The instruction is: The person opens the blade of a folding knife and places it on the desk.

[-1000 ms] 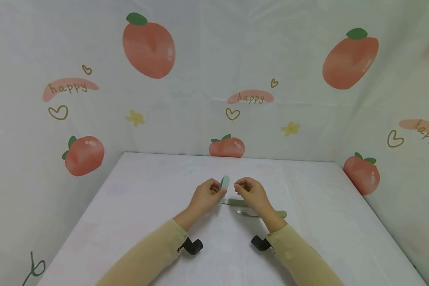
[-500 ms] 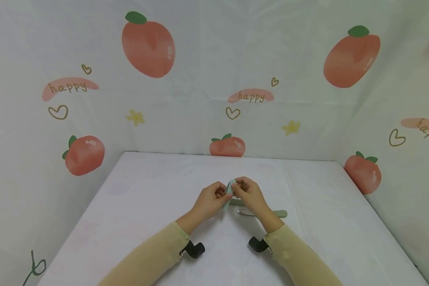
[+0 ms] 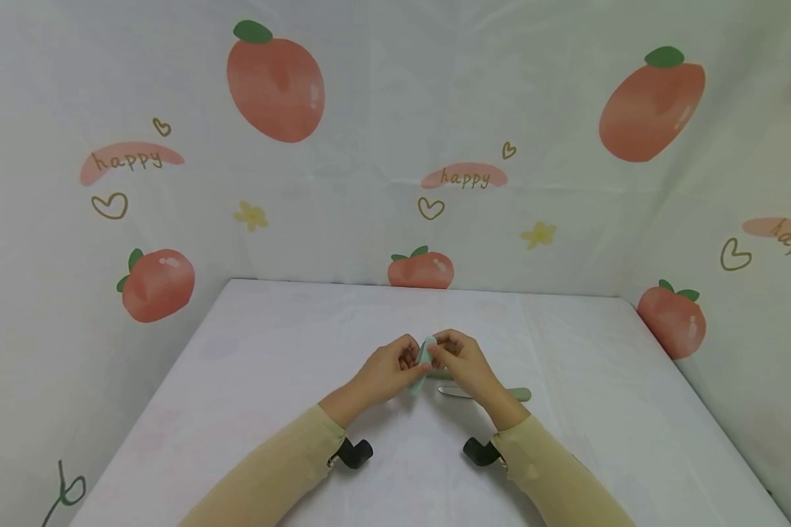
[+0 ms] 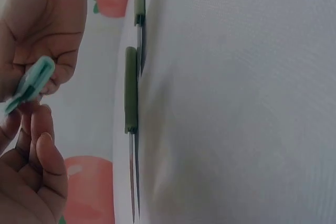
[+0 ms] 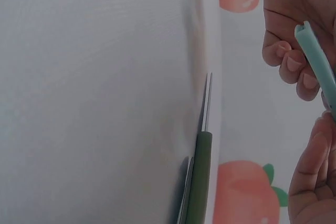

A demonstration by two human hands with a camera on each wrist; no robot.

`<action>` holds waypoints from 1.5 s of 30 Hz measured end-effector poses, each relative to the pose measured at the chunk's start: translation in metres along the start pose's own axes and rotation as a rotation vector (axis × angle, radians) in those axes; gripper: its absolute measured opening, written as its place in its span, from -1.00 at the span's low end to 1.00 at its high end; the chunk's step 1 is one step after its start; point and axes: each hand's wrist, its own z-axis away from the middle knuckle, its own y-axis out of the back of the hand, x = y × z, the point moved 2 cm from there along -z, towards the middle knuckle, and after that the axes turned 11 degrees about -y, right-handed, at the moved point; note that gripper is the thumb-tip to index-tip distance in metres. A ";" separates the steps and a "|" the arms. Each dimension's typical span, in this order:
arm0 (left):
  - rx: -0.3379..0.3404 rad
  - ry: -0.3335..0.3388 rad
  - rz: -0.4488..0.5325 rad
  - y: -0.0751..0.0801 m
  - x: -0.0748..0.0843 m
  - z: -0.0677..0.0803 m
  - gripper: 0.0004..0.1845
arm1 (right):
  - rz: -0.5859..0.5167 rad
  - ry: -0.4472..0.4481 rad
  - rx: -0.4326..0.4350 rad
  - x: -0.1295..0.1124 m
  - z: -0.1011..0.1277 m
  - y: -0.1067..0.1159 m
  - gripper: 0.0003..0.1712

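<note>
Both hands meet above the middle of the white table (image 3: 250,366). Between them stands a small flat mint-green piece (image 3: 425,358), held on edge. My left hand (image 3: 414,361) pinches it from the left and my right hand (image 3: 437,356) from the right. The left wrist view shows the mint-green piece (image 4: 31,85) caught between fingertips (image 4: 39,145) of both hands. In the right wrist view its rounded end (image 5: 316,61) sticks out past curled fingers (image 5: 286,64). Much of the piece is hidden by the fingers.
Two slim metal utensils with green handles lie on the table just under and behind the hands, one (image 3: 488,394) nearer, the other (image 3: 439,373) partly hidden. Peach-printed sheeting (image 3: 277,88) walls the table at the back and both sides.
A second ago only the left hand held the mint-green piece and the right hand was apart. The right hand has moved in and now pinches it too.
</note>
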 end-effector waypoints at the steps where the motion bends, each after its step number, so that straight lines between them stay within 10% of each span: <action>1: -0.016 -0.004 0.002 0.000 -0.001 0.000 -0.74 | -0.003 0.000 -0.005 0.002 0.000 0.000 -0.78; 18: -0.100 0.011 0.230 0.002 -0.003 0.000 -0.80 | -0.010 -0.013 -0.122 0.007 0.001 0.003 -0.72; 37: 0.055 -0.017 0.190 0.000 -0.003 0.000 -0.79 | 0.062 -0.002 -0.071 0.004 0.007 0.011 -0.76; 45: 0.236 -0.016 0.219 0.002 -0.007 0.000 -0.82 | 0.014 -0.016 -0.031 0.005 0.006 0.016 -0.75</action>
